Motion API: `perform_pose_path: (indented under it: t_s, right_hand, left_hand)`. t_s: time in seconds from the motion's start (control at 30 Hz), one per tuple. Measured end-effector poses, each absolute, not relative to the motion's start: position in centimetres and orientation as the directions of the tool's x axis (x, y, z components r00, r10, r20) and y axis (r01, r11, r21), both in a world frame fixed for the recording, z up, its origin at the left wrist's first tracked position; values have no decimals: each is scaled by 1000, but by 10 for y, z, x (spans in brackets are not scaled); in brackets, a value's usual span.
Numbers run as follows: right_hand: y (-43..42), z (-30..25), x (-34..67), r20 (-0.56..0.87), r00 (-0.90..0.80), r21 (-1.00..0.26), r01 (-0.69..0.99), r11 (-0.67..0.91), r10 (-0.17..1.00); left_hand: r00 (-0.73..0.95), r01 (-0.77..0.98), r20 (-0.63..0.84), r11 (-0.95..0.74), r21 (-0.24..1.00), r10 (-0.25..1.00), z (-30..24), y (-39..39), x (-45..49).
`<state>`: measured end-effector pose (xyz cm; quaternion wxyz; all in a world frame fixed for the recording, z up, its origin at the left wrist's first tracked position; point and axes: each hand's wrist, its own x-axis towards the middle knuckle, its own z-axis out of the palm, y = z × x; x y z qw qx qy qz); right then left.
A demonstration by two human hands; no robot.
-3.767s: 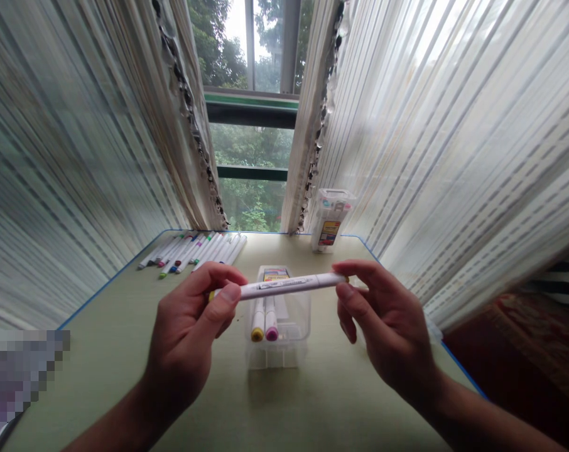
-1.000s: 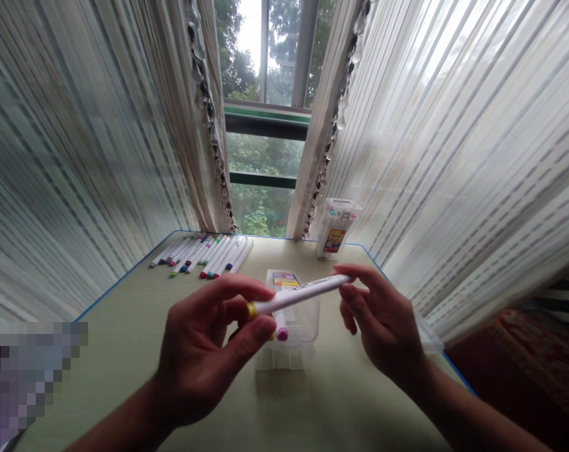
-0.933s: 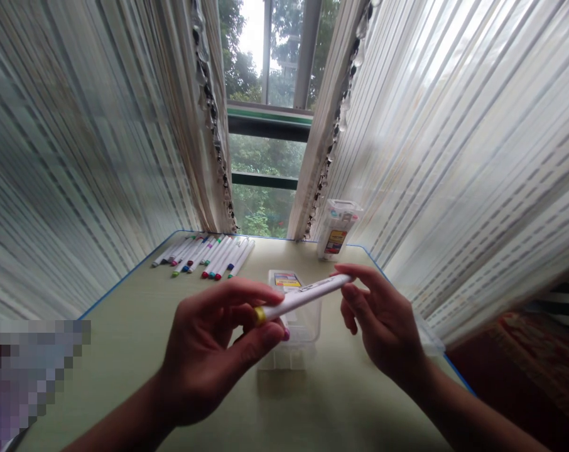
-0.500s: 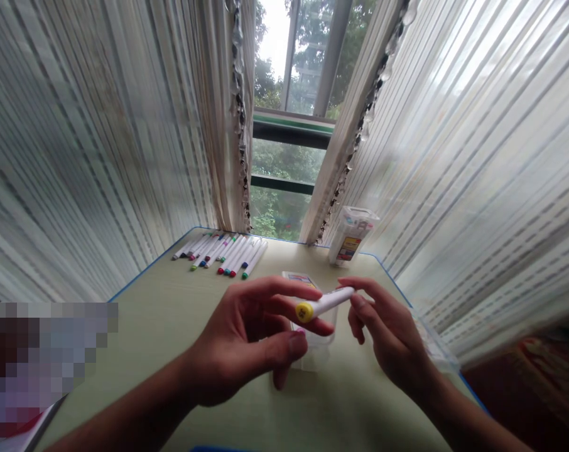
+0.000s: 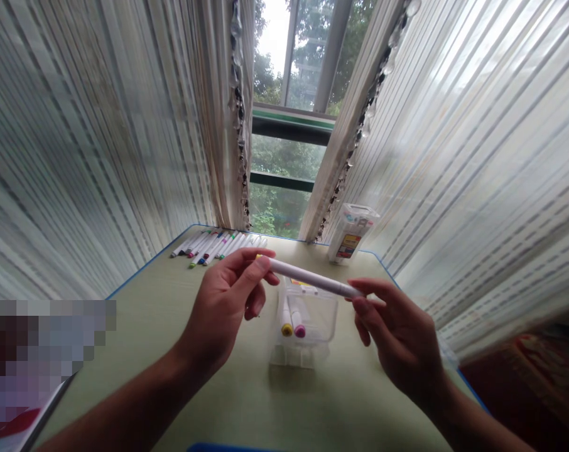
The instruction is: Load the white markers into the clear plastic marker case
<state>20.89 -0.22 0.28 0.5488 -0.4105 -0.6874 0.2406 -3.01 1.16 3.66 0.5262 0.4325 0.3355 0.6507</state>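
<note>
A white marker (image 5: 308, 276) stretches between my two hands above the table. My left hand (image 5: 232, 292) pinches its yellow-tipped end, which is mostly covered by the fingers. At the other end, my right hand (image 5: 392, 320) grips the marker between thumb and fingers. Below it on the table lies a clear plastic case (image 5: 318, 314). Inside the case are a yellow-capped marker (image 5: 287, 329) and a pink-capped marker (image 5: 299, 330), side by side with their caps toward me.
Several white markers (image 5: 209, 246) with coloured caps lie in a row at the table's back left. A clear box (image 5: 353, 235) with a printed label stands upright at the back right. Striped curtains (image 5: 124, 125) hang on both sides of the window.
The marker has swung from pointing its yellow end at me to lying crosswise. My left hand has closed on that end and shifted left and up, exposing the case.
</note>
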Motion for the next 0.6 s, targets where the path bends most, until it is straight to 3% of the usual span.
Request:
perform_pose_path:
  t_s: [0.17,0.43,0.6]
  right_hand:
    - [-12,1,212,615,-137,-716,316,623,776]
    - [-13,7,210,637,-184,-700,268,662,748]
    - [-11,9,211,648,-208,-684,262,680,732]
  left_hand:
    - [-138,-507,68,-129,852,988,35,18,-28]
    - [-32,-649,-183,119,751,983,43,22,-33]
    - [2,-661,-257,194,725,966,45,22,-34]
